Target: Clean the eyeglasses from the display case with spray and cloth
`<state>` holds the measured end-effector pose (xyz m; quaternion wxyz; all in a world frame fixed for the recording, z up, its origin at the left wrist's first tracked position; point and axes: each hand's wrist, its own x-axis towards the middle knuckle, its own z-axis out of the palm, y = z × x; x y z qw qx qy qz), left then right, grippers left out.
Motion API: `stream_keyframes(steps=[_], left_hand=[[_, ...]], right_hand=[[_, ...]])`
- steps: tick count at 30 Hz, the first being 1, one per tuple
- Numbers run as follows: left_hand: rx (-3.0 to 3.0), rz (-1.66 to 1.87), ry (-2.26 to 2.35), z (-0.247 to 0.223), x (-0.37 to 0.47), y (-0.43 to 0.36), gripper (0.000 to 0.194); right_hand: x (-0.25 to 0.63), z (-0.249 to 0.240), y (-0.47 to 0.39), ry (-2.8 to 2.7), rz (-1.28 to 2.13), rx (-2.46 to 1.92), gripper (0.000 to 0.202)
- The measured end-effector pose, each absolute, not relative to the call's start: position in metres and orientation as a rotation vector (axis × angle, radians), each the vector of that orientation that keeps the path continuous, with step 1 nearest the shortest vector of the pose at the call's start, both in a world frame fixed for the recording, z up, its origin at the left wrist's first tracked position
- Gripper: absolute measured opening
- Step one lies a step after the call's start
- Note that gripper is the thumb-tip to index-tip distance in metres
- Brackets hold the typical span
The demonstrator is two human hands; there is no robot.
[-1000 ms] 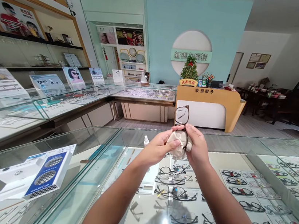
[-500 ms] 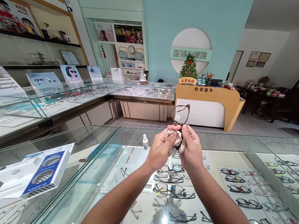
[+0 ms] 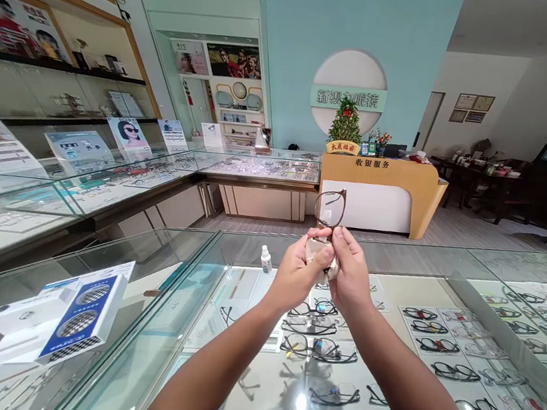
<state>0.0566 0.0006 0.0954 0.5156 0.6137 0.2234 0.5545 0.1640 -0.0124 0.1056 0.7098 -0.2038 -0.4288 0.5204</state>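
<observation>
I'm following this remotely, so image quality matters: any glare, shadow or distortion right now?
Head view: a glare spot on the glass counter, dim shadow beside it; head view: wide-angle stretch seems to slant the shelves; head view: no obvious blur on the held glasses.

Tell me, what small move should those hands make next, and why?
Perhaps a gentle rub by the left hand: it pinches a pale cloth at the lower part of the glasses, while the right hand grips them.

Leafy plant (image 3: 345,124) on a tan counter (image 3: 384,206) before a turquoise wall (image 3: 413,62)
</observation>
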Motion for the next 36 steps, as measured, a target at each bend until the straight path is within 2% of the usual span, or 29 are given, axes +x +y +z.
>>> stream_keyframes(steps=[6, 15, 19, 25, 36], left_hand=[[1.406, 1.491, 0.599, 0.093, 0.057, -0.001, 0.049], [1.347, 1.035, 0.440, 0.107, 0.030, 0.019, 0.052], [1.219, 1.119, 0.463, 0.115, 0.024, 0.026, 0.056], [1.130, 1.318, 0.449, 0.122, 0.017, 0.032, 0.058], [1.315, 1.230, 0.444, 0.121, 0.018, 0.028, 0.054]], right_hand=[[0.167, 0.103, -0.013, -1.065, 1.118, -0.474, 0.033], [0.191, 0.118, -0.001, -0.962, 1.208, -0.501, 0.035], [0.203, 0.122, 0.003, -0.969, 1.158, -0.551, 0.034], [0.205, 0.118, 0.004, -1.299, 1.142, -0.639, 0.035], [0.197, 0.114, 0.001, -1.530, 1.139, -0.743, 0.039]])
